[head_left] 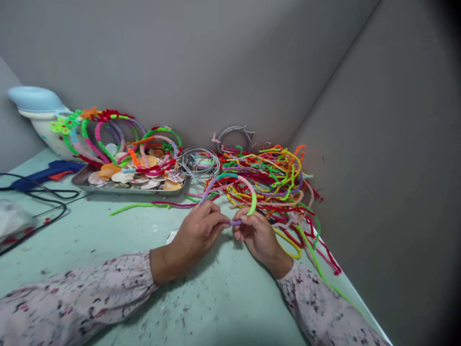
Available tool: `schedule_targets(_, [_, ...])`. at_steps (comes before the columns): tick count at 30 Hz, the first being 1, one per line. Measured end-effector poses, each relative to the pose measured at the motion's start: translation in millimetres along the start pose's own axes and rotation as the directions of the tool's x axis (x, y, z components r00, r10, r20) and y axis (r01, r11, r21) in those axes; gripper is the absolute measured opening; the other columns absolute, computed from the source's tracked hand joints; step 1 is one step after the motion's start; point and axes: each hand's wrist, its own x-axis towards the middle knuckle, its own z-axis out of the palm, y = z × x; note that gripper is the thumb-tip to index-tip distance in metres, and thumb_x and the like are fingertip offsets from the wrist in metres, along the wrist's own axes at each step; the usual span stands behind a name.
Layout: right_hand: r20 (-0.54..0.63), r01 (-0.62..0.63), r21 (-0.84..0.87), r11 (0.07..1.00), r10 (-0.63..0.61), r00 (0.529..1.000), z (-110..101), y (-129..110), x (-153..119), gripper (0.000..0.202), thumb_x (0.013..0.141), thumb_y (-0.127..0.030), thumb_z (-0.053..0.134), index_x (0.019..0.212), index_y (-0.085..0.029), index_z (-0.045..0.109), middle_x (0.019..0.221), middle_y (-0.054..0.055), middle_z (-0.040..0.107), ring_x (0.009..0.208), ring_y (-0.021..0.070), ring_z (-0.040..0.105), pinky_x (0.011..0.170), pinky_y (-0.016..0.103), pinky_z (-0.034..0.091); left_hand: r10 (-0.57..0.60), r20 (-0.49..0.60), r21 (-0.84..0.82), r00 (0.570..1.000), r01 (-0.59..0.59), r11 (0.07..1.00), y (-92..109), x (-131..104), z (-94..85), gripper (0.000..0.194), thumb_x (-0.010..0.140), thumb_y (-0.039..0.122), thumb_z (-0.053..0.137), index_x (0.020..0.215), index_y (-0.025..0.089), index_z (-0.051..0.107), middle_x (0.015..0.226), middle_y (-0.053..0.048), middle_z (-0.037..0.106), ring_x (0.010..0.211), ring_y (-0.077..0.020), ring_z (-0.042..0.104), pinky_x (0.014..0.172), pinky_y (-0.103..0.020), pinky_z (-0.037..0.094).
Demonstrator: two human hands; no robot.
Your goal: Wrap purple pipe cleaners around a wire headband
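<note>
Patterned sleeves [97,293]: pale pink with dark and red marks, entering from both lower corners.
Gray walls [187,62]: close the back and right of the desk [219,302].
Desk edges and room: pale green top, its right edge slanting to the lower right corner beside the right sleeve; working room lies between the forearms, where small dark specks are scattered.
Heap of fuzzy stems [266,178]: many colors, crowding the space beyond the right hand [261,240] and spilling beside it to the right edge.
Metal tray [140,191]: left of the heap, full of shells [122,177], with colorful hoops [98,134] standing and leaning over it.
Blue-lidded container [36,98]: back left, behind the hoops.
Blue glue gun [54,170]: just left of the tray; a dark cable [61,211] loops across the left side.
Hands: left hand [192,235] and right hand close together at mid-desk, each grip closed, fingertips pinching opposite ends of a short purple piece [236,223].
Arched band [227,176]: purple, teal, pink and green, rising above both hands, its green end at the right hand.
Wire coils [201,163]: gray, between tray and heap.
</note>
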Motion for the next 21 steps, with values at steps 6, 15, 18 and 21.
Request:
schedule_targets(6, [0.0,0.028,-0.066,0.997,-0.028,1.0,-1.2,1.5,0.2,0.008,0.071,-0.023,0.059,0.072,-0.015,0.062,0.053,-0.001,0.061,0.043,0.0095,0.056,0.04,0.017,0.039,-0.068,0.102,-0.009,0.992,0.069,0.998,0.8,1.6,-0.8,0.015,0.092,0.021,0.049,0.092,0.018,0.063,0.088,-0.004,0.055,0.084,-0.0162,0.053,0.074,-0.029,0.045])
schedule_targets(15, [-0.03,-0.009,-0.087,0.996,0.006,1.0,-2.8,1.9,0.7,0.01,0.07,-0.024,0.059,0.071,-0.015,0.062,0.05,-0.001,0.06,0.039,0.0091,0.053,0.037,0.017,0.036,-0.229,0.214,-0.167,0.95,0.266,0.949,-1.5,3.8,2.0,0.012,0.089,0.021,0.053,0.086,0.018,0.064,0.086,-0.003,0.057,0.084,-0.016,0.053,0.075,-0.03,0.044])
schedule_targets(18, [-0.031,-0.013,-0.091,0.996,0.01,0.999,-2.9,2.0,1.0,0.01,0.07,-0.024,0.059,0.072,-0.015,0.062,0.05,-0.001,0.06,0.039,0.009,0.052,0.037,0.017,0.036,-0.2,0.201,-0.169,0.959,0.234,0.957,-2.9,2.3,2.7,0.012,0.089,0.021,0.052,0.088,0.018,0.064,0.087,-0.003,0.057,0.083,-0.0157,0.053,0.074,-0.03,0.045])
schedule_targets(21, [-0.025,-0.008,-0.108,0.994,0.005,1.0,-2.9,2.1,0.7,0.009,0.07,-0.024,0.059,0.072,-0.015,0.061,0.051,-0.001,0.06,0.04,0.0086,0.053,0.038,0.016,0.037,-0.199,0.219,-0.136,0.955,0.232,0.963,-1.4,2.5,1.3,0.013,0.09,0.021,0.051,0.086,0.018,0.063,0.087,-0.004,0.057,0.082,-0.0161,0.054,0.073,-0.03,0.045])
